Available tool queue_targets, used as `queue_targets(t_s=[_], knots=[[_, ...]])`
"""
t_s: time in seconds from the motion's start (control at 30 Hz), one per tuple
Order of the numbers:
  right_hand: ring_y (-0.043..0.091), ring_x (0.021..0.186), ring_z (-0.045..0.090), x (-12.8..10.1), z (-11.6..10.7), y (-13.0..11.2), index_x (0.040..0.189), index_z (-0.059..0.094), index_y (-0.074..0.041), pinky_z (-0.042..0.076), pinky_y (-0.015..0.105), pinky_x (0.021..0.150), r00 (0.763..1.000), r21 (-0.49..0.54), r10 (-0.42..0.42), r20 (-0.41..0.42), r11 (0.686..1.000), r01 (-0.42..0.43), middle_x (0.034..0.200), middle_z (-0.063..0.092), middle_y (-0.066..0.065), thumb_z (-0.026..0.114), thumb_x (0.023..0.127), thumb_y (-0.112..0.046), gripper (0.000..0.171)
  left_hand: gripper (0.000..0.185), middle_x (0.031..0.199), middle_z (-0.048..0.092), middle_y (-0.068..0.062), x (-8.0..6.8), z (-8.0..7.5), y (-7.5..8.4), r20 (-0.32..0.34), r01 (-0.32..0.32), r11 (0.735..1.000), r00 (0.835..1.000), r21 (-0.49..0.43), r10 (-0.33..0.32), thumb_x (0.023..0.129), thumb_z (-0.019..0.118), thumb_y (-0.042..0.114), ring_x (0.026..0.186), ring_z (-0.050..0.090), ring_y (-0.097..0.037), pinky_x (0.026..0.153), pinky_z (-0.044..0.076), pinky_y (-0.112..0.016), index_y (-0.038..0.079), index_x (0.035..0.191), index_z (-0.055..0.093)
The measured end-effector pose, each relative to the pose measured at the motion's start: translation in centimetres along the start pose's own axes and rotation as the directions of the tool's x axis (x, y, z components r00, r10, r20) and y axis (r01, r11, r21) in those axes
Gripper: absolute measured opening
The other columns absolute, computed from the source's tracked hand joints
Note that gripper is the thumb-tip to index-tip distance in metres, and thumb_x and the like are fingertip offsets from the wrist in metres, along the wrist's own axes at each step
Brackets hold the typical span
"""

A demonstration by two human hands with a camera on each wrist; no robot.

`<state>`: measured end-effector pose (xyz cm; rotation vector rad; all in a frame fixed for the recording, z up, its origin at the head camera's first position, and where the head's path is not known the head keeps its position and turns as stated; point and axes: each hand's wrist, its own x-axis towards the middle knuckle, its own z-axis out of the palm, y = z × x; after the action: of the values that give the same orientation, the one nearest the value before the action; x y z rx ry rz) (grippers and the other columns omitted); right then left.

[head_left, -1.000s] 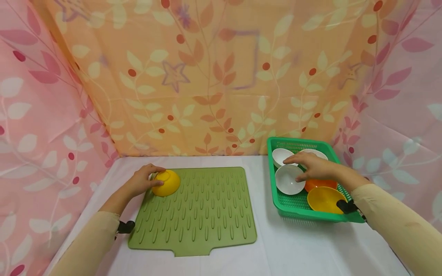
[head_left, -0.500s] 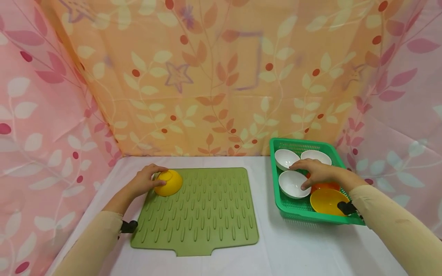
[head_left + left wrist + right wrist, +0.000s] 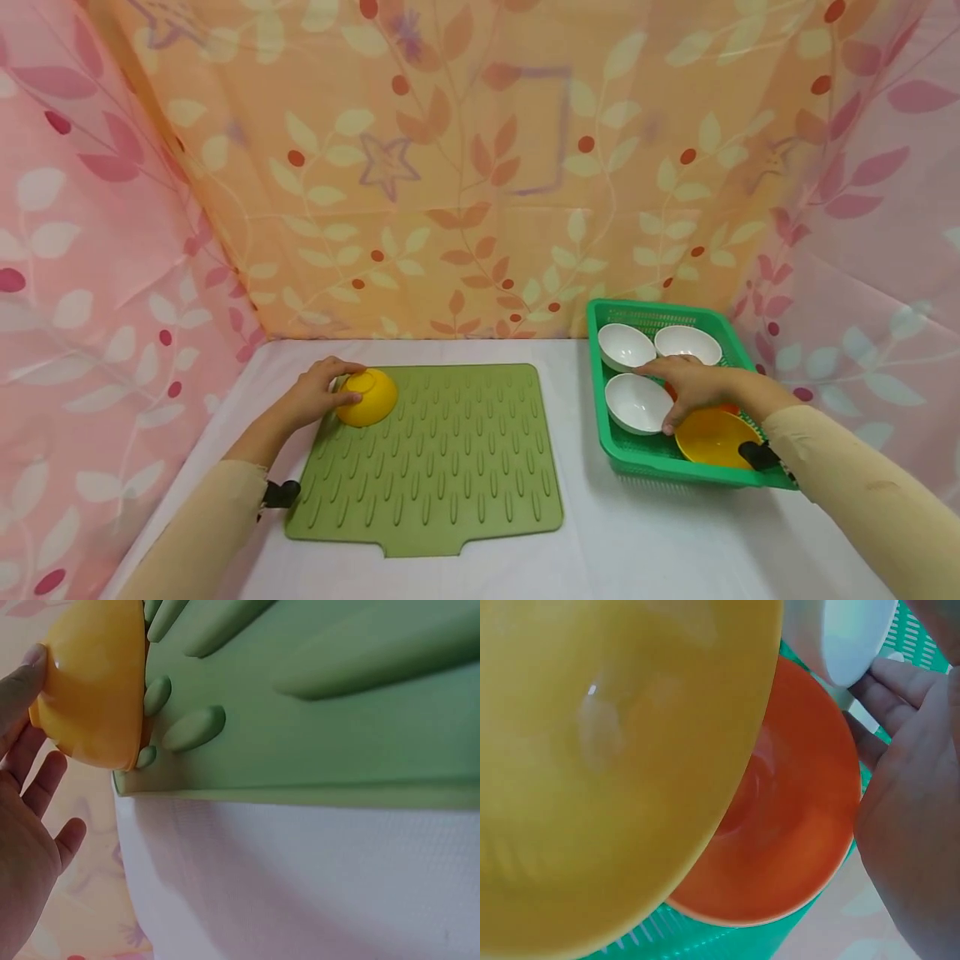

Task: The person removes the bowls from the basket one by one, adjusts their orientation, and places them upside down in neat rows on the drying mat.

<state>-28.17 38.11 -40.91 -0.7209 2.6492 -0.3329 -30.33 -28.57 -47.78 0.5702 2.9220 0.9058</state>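
An upturned yellow bowl [image 3: 369,402] rests on the far left corner of the green drying mat [image 3: 442,500]. My left hand [image 3: 318,392] holds this bowl with thumb and fingers around its base; in the left wrist view the thumb [image 3: 22,679] presses the bowl's side. Over the green basket [image 3: 615,454], my right hand [image 3: 693,387] grips the near white bowl [image 3: 636,404], fingers at its far rim and thumb at its right rim. The right wrist view shows those fingers [image 3: 889,694] against the white bowl's [image 3: 847,637] outside.
Two more white bowls, one at the back left [image 3: 625,346] and one at the back right [image 3: 688,343], sit in the basket. A yellow bowl [image 3: 712,437] lies at its near right, partly over an orange bowl [image 3: 802,810]. Patterned cloth hangs behind the table.
My right hand has moved down onto the near white bowl, its thumb shifting to the right rim. The left hand stays on the yellow bowl. The head view has shifted slightly.
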Motion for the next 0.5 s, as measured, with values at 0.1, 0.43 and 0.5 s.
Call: queue_targets(t_s=[0.1,0.43,0.5], knots=[[0.055,0.145,0.025,0.2,0.1,-0.4,0.153,0.044,-0.005,0.006,0.078,0.112,1.000,-0.041,-0.028,0.010,0.999,0.028,0.155,0.045,0.020,0.092,0.068,-0.048,0.107,0.053,0.120,0.061,-0.009,0.1,0.1,0.0,0.001,-0.004,1.000,1.000,0.012,0.004,0.092,0.079,0.032,0.119,0.049,-0.037,0.097,0.030,-0.056,0.014,0.139,0.063],[0.049,0.146,0.028,0.8,0.4,-1.8,0.156,0.038,-0.006,0.000,0.076,0.114,0.997,-0.122,-0.052,0.058,0.991,0.058,0.154,0.044,0.019,0.094,0.065,-0.048,0.114,0.050,0.119,0.062,-0.009,-0.2,-0.5,0.6,-0.001,-0.024,1.000,1.000,0.016,0.024,0.090,0.080,0.027,0.118,0.052,-0.037,0.096,0.028,-0.062,0.011,0.136,0.065],[0.047,0.146,0.030,1.0,0.5,-2.0,0.156,0.038,-0.007,0.000,0.075,0.115,0.997,-0.141,-0.055,0.058,0.988,0.063,0.155,0.044,0.018,0.094,0.066,-0.048,0.114,0.051,0.119,0.062,-0.009,-0.2,-0.6,0.5,0.000,-0.026,0.999,1.000,0.022,0.026,0.091,0.080,0.027,0.118,0.052,-0.037,0.096,0.028,-0.061,0.011,0.136,0.065]])
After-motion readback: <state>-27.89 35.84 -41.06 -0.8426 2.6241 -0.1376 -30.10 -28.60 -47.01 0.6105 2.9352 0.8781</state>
